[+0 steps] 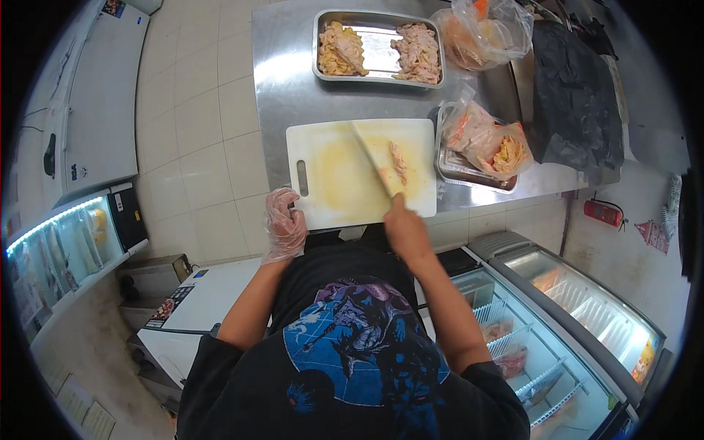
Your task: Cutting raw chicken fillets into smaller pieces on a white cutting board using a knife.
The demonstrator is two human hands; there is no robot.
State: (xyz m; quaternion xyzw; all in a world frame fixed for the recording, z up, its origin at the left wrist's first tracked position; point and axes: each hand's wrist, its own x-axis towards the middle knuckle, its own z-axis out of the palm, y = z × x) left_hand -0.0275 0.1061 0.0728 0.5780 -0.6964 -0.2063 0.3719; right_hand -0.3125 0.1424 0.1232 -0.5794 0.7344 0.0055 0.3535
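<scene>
My right hand (406,228) grips the handle end of a long knife (369,154). Its pale blade slants away to the upper left over a white plastic cutting board (324,209) with yellowish stains. A thin strip of raw meat, apparently chicken, (397,162) lies on the board to the right of the blade. My left hand (285,224) wears a clear plastic glove and is beside the board's near left corner, close to the handle slot. Its fingers are curled; whether they touch the board or hold anything cannot be made out.
Beyond the board, a steel tray (379,78) holds two piles of raw meat on the steel table (280,93). To the right, a bag of meat (473,129) rests on another metal tray (478,184). Behind it stands a filled plastic bag (467,38). Glass-topped freezers (528,324) flank my right side.
</scene>
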